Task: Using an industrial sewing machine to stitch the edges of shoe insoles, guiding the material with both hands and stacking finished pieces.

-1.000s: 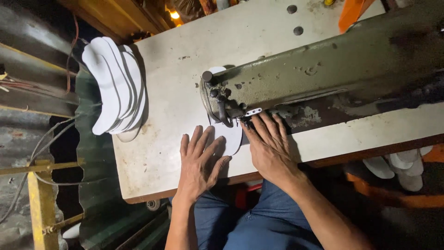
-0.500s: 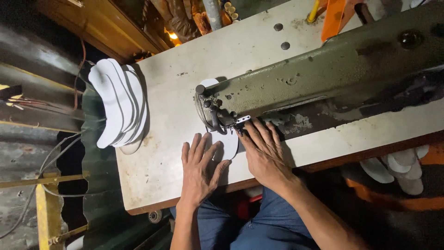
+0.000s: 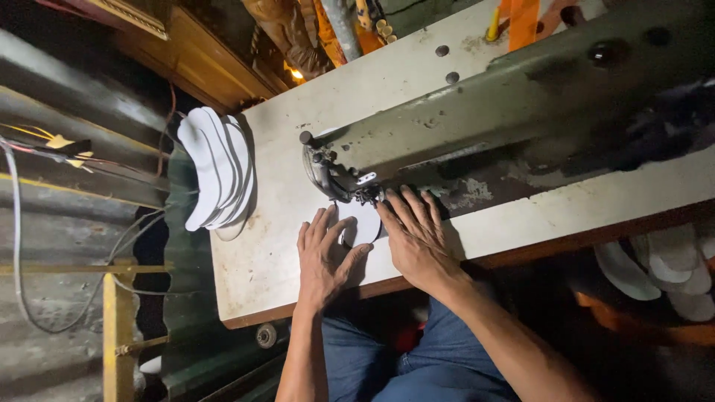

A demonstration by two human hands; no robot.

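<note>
Both hands press a white piece flat at the sewing machine.
Left hand and right hand lie open on the white piece by the needle; it looks like sewing time, calling for slow, steady pushing.

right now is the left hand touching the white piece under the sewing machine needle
Touching. The head view shows the left hand lying flat on the white piece, fingers spread over its near edge with no gap.
</note>
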